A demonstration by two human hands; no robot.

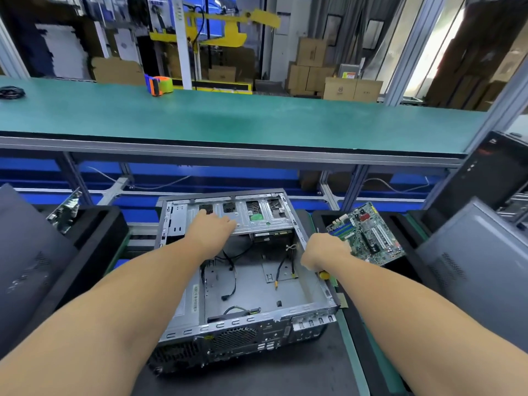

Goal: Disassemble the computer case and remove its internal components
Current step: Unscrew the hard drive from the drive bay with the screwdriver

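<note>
An open grey computer case (285,315) lies on its side in front of me, its floor bare except for loose black and yellow cables (233,281). My left hand (210,231) rests on the metal drive cage (257,215) at the case's far end, fingers curled over it. My right hand (324,248) is at the case's right rim and grips a screwdriver whose yellow handle end (323,274) pokes out under the wrist. A green motherboard (368,234) lies just right of that hand, in a black foam tray (400,221).
A circuit card (64,210) leans in a black tray (97,221) at left. Grey case panels stand at far left (25,252) and far right (480,252). A green shelf (228,118) above holds a tape dispenser (160,85). A black tower (491,167) stands at right.
</note>
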